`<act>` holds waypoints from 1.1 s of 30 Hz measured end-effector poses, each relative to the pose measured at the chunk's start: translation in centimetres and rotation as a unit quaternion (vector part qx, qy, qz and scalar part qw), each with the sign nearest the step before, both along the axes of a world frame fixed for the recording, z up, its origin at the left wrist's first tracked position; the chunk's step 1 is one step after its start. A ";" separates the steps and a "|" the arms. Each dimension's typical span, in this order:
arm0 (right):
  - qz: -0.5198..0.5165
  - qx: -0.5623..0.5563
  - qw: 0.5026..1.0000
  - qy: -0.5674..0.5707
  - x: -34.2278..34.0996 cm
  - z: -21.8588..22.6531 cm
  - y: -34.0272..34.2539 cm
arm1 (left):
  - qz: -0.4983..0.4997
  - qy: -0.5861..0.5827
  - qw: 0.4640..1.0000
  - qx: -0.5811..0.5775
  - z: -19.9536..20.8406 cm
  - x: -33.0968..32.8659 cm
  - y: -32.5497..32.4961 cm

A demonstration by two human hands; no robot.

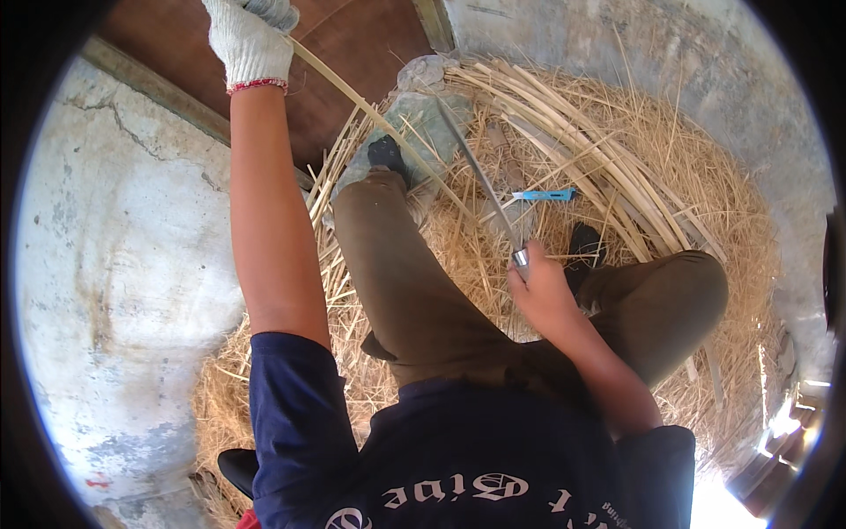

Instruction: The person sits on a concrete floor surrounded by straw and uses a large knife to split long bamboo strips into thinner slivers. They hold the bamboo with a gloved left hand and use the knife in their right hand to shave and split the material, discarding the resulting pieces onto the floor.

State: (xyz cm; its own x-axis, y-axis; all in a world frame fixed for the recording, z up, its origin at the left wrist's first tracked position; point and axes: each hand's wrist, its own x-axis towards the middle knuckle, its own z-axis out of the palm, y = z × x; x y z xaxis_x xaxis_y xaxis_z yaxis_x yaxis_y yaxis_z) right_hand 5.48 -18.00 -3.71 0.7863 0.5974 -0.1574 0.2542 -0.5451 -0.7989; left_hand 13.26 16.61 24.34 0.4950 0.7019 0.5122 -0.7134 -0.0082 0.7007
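Hold the strip (339, 83) taut in the left hand (251, 44), gloved and curled tight round it; grip the long knife (481, 175) in the right hand (542, 289), bare and closed round the handle. Turn the edge from the legs (410, 264). Find the strip slanting over the straw (714, 167); cannot tell whether touching the knife. Mind the brown board (172, 40) ahead-left and blue cutter (551, 195) beside the knife; use the room between the legs.

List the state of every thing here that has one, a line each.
Left hand: gloved, gripping the pale strip.
Pale strip: held by its upper end, slanting down.
Right hand: bare, closed on the knife.
Knife: unsheathed.
Blue cutter: lying down, blade position unclear.
Shavings: loose, heaped.
Wall: cracked, stained.
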 end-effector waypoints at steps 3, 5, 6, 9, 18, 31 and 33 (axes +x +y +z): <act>0.030 -0.054 0.998 -0.034 0.2 -4.5 -1.7 | 0.007 0.021 1.000 -0.014 -1.0 2.0 -1.2; 0.046 -0.048 0.996 -0.060 0.1 -4.6 -1.4 | 0.078 0.046 0.996 0.008 0.3 0.4 -2.1; 0.038 -0.032 0.997 -0.063 0.3 -3.8 -1.1 | 0.077 0.046 0.996 0.017 0.4 0.1 -1.5; -0.008 -0.022 1.000 -0.018 0.5 -0.2 -1.0 | 0.046 0.034 0.998 0.027 0.0 0.3 -0.4; 0.031 -0.050 0.998 0.020 1.1 -3.5 -2.6 | 0.091 0.056 0.994 -0.030 -0.4 -0.2 -1.4; 0.044 -0.166 0.985 -0.010 1.7 -1.7 -0.2 | 0.055 0.028 0.998 -0.002 -1.4 -2.0 4.8; 0.020 -0.135 0.990 -0.025 1.9 -1.3 0.0 | 0.047 0.019 0.999 0.014 -1.3 -1.9 4.3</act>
